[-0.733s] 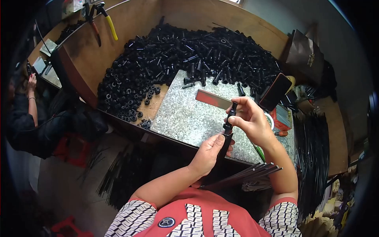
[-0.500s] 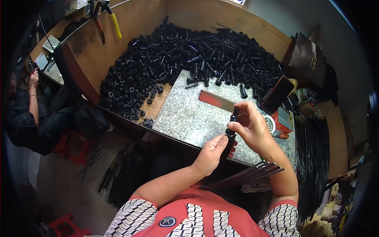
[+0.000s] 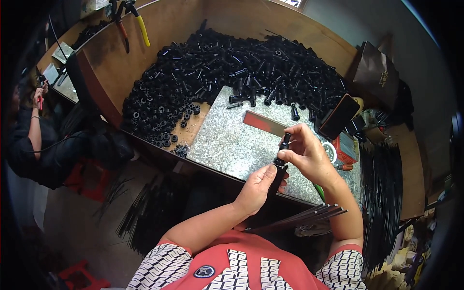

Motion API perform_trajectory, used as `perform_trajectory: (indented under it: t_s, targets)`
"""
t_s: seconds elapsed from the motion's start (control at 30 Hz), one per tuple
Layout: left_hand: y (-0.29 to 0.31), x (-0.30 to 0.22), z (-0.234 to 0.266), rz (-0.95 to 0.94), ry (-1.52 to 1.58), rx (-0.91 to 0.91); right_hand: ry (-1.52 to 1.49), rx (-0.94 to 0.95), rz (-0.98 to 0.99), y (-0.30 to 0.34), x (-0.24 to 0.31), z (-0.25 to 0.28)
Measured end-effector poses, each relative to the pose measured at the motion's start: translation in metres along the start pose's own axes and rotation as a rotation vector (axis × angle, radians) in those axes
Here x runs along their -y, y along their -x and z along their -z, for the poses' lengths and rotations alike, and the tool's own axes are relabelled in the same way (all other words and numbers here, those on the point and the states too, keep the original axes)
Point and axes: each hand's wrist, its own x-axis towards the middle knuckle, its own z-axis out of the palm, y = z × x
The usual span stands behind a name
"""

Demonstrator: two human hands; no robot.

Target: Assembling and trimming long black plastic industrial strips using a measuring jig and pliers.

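Observation:
My right hand [image 3: 309, 153] pinches a slim black tubular plastic part [image 3: 285, 142] between thumb and fingers, holding it tilted, nearly upright. Just below, my left hand [image 3: 257, 189] is closed on a darker black piece [image 3: 278, 180], its thumb pressed at the upper end. The two black pieces meet end to end between my hands. Whether they are joined there is too small to tell. Both hands are over the front edge of a speckled metal sheet [image 3: 227, 140]. Beyond them lies a flat metal bar [image 3: 265, 122] with a red patch.
A big heap of black plastic parts [image 3: 212, 67] fills the wooden bin. A phone [image 3: 339, 116] leans at the right, near a red box [image 3: 346, 147]. Long black rods [image 3: 309, 216] stick out across my lap. On the left a co-worker's hand [image 3: 38, 96] works.
My right hand and its tubular part have shifted slightly left. Thin wire-like strands seen at my left thumb no longer show. The co-worker's hands have moved.

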Motion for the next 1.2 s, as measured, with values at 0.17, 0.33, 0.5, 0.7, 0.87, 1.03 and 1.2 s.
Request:
perform_trajectory:
  t_s: [0.17,0.33,0.5,0.7,0.87,1.03,1.2]
  targets:
    - [0.000,0.001,0.000,0.008,-0.001,-0.022,0.052,-0.022,0.008,0.000,-0.001,-0.004]
    - [-0.001,-0.001,0.003,0.006,0.045,-0.002,-0.074,-0.034,-0.015,-0.001,-0.009,-0.005]
    - [-0.003,-0.001,0.004,0.004,0.054,0.013,-0.110,-0.099,-0.046,0.001,-0.013,-0.008]
    - [-0.003,0.000,0.008,-0.006,0.091,-0.072,-0.006,-0.087,0.068,0.013,-0.022,-0.010]
    - [-0.002,0.001,0.008,0.008,0.086,-0.027,-0.050,0.080,-0.022,0.022,-0.027,-0.011]
    - [-0.002,0.003,0.009,0.015,0.096,-0.011,-0.086,0.148,-0.042,0.019,-0.027,-0.004]
    - [-0.001,0.001,0.007,0.033,0.087,-0.011,-0.126,0.189,-0.033,0.016,-0.025,-0.002]
